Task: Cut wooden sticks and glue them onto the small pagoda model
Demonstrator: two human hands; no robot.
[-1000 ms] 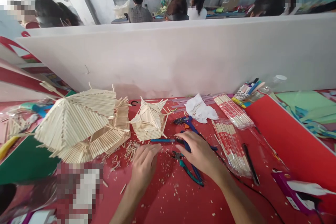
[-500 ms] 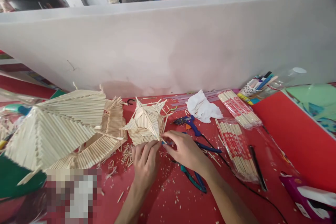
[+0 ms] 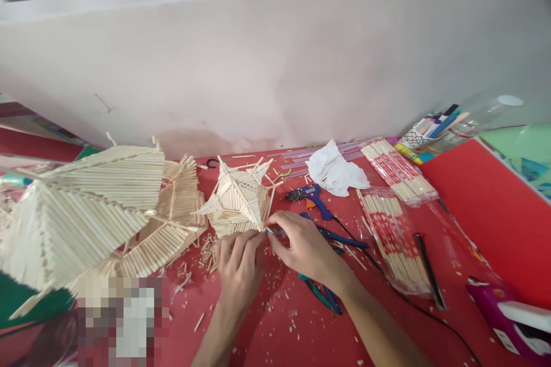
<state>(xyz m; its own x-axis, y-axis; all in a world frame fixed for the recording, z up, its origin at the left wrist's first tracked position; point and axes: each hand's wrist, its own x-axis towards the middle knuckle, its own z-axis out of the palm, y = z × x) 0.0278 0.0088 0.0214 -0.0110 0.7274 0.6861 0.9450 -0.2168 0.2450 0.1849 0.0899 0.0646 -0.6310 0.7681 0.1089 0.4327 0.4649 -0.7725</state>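
Note:
A star-shaped piece built from thin wooden sticks (image 3: 241, 198) lies on the red table in front of me. My left hand (image 3: 240, 264) is closed at its lower edge, the fingers curled over near the lower right point. At that same point the fingertips of my right hand (image 3: 299, 246) pinch together. A pale bit shows between them, too small to make out, with a bit of blue beside it. Under and behind my right hand lie blue-handled pliers (image 3: 344, 238) and a second cutter-like tool with teal and blue handles (image 3: 321, 292).
A blue glue gun (image 3: 316, 200), crumpled white tissue (image 3: 333, 169) and wrapped chopstick packs (image 3: 391, 235) lie to the right. A large stick-covered roof-like model (image 3: 94, 206) fills the left. Stick scraps (image 3: 209, 252) litter the table. A white partition (image 3: 258, 69) stands behind.
The view has tipped down and shifted slightly, showing less above the partition. Both hands stay at the star's lower right point, with hardly any change in their grip.

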